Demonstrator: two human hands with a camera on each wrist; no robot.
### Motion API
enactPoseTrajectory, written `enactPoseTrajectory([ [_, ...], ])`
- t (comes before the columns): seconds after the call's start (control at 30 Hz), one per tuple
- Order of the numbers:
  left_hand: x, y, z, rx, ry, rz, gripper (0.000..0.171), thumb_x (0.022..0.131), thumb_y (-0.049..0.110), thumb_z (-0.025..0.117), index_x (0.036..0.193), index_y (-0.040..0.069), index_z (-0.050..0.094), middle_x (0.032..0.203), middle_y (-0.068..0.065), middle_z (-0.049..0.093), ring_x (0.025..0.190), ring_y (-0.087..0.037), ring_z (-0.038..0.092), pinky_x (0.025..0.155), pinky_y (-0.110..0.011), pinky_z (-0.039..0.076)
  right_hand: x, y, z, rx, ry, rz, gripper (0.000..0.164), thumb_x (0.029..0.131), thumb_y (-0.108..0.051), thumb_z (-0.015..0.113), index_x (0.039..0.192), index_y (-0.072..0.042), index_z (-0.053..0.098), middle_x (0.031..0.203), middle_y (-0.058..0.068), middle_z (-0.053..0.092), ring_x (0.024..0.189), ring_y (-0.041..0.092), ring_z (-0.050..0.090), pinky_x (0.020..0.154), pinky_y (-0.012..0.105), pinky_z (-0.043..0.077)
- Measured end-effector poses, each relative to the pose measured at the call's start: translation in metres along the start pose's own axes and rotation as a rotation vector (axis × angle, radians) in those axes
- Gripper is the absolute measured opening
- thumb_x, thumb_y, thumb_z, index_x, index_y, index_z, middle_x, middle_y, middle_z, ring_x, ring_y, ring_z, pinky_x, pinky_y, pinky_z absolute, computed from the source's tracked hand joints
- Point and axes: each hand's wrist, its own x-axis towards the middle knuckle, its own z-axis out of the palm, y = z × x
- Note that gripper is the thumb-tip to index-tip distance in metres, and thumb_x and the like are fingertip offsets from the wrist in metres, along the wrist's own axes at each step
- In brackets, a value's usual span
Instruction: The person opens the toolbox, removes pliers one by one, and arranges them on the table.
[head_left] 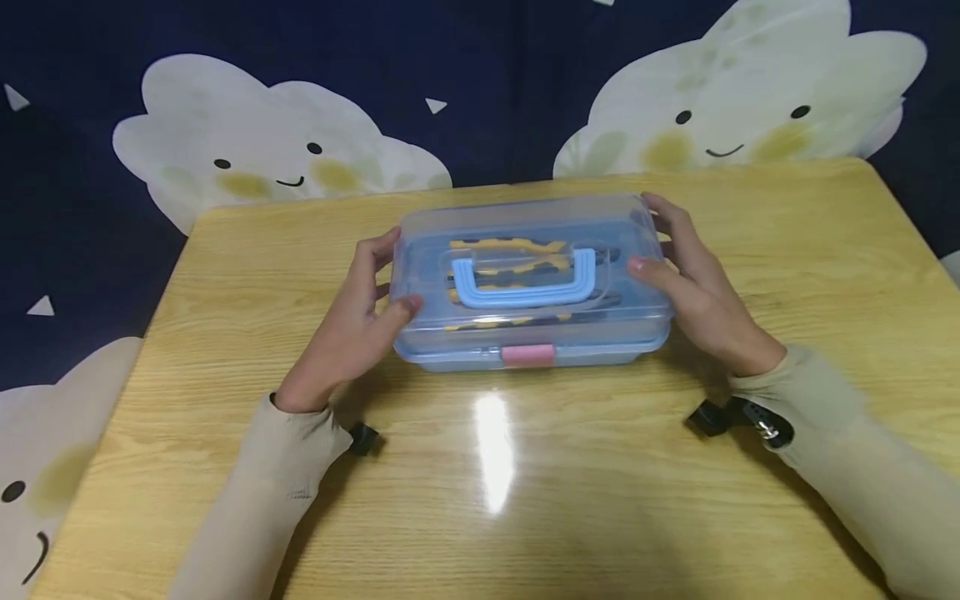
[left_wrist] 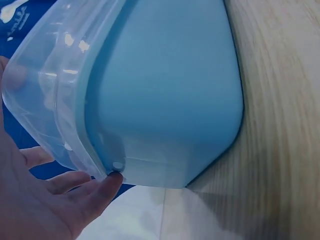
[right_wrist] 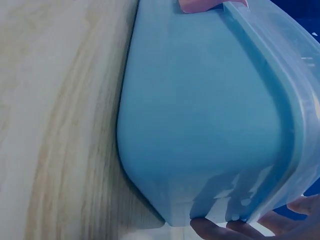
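Note:
A light-blue plastic storage box (head_left: pixel 435 360) with a clear, closed lid (head_left: pixel 525 210) sits on the wooden table. Its blue carry handle (head_left: pixel 517 296) lies folded on the lid, and a pink latch (head_left: pixel 527 356) marks the front. Yellow-and-dark patterned long items (head_left: pixel 506 244) show through the lid. My left hand (head_left: pixel 348 333) grips the left end, thumb on top of the lid and fingers along the side. On the opposite end my right hand (head_left: pixel 701 304) holds the box likewise, thumb over the lid. In the right wrist view its fingertips (right_wrist: pixel 212 230) touch the end wall.
The wooden table (head_left: pixel 585 500) extends around the box. Behind its far edge hangs a dark-blue cloth (head_left: pixel 502 50) with smiling clouds. A black wrist camera (head_left: pixel 363 439) sits at the left cuff, another black device (head_left: pixel 708 418) at the right.

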Motion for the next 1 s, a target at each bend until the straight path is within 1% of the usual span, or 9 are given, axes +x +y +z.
enactPoseTrajectory([
  [0.07, 0.000, 0.001, -0.002, 0.004, 0.010, 0.012, 0.069, 0.097, 0.019, 0.054, 0.158, 0.005, 0.024, 0.172, -0.006, 0.023, 0.158, -0.026, 0.030, 0.123, -0.058, 0.041, 0.000, -0.001, 0.001, 0.009, -0.004, -0.009, 0.070, 0.104, -0.030, 0.050, 0.165, -0.031, 0.018, 0.171, 0.010, 0.026, 0.147, 0.041, 0.038, 0.114, 0.068, 0.038],
  [0.2, 0.000, 0.003, -0.002, 0.023, 0.019, 0.023, 0.068, 0.098, 0.019, 0.053, 0.157, 0.003, 0.025, 0.172, -0.010, 0.024, 0.158, -0.028, 0.031, 0.122, -0.058, 0.043, 0.000, -0.002, -0.001, 0.032, -0.014, -0.010, 0.068, 0.105, -0.031, 0.048, 0.166, -0.033, 0.018, 0.171, 0.010, 0.027, 0.149, 0.039, 0.037, 0.119, 0.066, 0.036],
  [0.43, -0.002, 0.007, -0.004, 0.079, -0.001, -0.015, 0.063, 0.100, 0.023, 0.054, 0.154, 0.001, 0.029, 0.174, -0.006, 0.019, 0.158, -0.028, 0.032, 0.119, -0.055, 0.047, -0.002, 0.002, -0.001, 0.089, -0.040, -0.006, 0.069, 0.106, -0.031, 0.047, 0.166, -0.035, 0.014, 0.172, 0.009, 0.024, 0.153, 0.037, 0.034, 0.125, 0.056, 0.035],
  [0.47, -0.002, 0.008, -0.005, 0.086, -0.005, -0.018, 0.063, 0.101, 0.024, 0.054, 0.154, 0.001, 0.029, 0.174, -0.006, 0.019, 0.157, -0.027, 0.033, 0.119, -0.054, 0.048, -0.002, 0.003, 0.000, 0.094, -0.040, -0.007, 0.069, 0.106, -0.031, 0.046, 0.166, -0.034, 0.014, 0.173, 0.009, 0.023, 0.153, 0.037, 0.033, 0.125, 0.057, 0.035],
  [0.57, -0.003, 0.009, -0.005, 0.097, -0.010, -0.028, 0.063, 0.101, 0.025, 0.054, 0.155, 0.002, 0.029, 0.174, -0.005, 0.020, 0.156, -0.026, 0.035, 0.118, -0.053, 0.049, -0.001, 0.005, 0.000, 0.108, -0.039, -0.016, 0.069, 0.106, -0.031, 0.046, 0.167, -0.033, 0.013, 0.172, 0.011, 0.025, 0.152, 0.037, 0.034, 0.122, 0.042, 0.041],
  [0.7, -0.003, 0.010, -0.005, 0.104, -0.012, -0.039, 0.065, 0.101, 0.026, 0.054, 0.156, 0.003, 0.028, 0.174, -0.005, 0.021, 0.155, -0.027, 0.037, 0.115, -0.053, 0.051, -0.002, 0.005, 0.001, 0.110, -0.040, -0.024, 0.069, 0.106, -0.032, 0.044, 0.167, -0.032, 0.012, 0.171, 0.011, 0.025, 0.151, 0.036, 0.034, 0.118, 0.039, 0.042],
  [0.8, -0.004, 0.010, -0.004, 0.108, -0.009, -0.035, 0.065, 0.101, 0.026, 0.054, 0.157, 0.004, 0.028, 0.174, -0.005, 0.021, 0.155, -0.028, 0.038, 0.114, -0.053, 0.052, -0.002, 0.004, 0.002, 0.105, -0.037, -0.026, 0.068, 0.106, -0.033, 0.042, 0.167, -0.031, 0.011, 0.172, 0.009, 0.023, 0.151, 0.036, 0.033, 0.120, 0.050, 0.038],
  [0.9, -0.003, 0.010, -0.004, 0.109, -0.003, -0.027, 0.065, 0.101, 0.025, 0.054, 0.157, 0.004, 0.028, 0.174, -0.005, 0.021, 0.155, -0.027, 0.036, 0.116, -0.053, 0.051, -0.002, 0.005, 0.002, 0.098, -0.031, -0.031, 0.068, 0.106, -0.033, 0.041, 0.167, -0.031, 0.011, 0.172, 0.008, 0.022, 0.150, 0.036, 0.033, 0.117, 0.045, 0.039],
  [1.0, -0.002, 0.008, -0.003, 0.106, 0.002, -0.023, 0.065, 0.101, 0.025, 0.053, 0.157, 0.003, 0.027, 0.174, -0.005, 0.021, 0.156, -0.027, 0.035, 0.117, -0.053, 0.049, -0.002, 0.005, 0.003, 0.091, -0.026, -0.039, 0.068, 0.106, -0.033, 0.040, 0.167, -0.030, 0.011, 0.172, 0.008, 0.023, 0.149, 0.036, 0.034, 0.112, 0.035, 0.041],
])
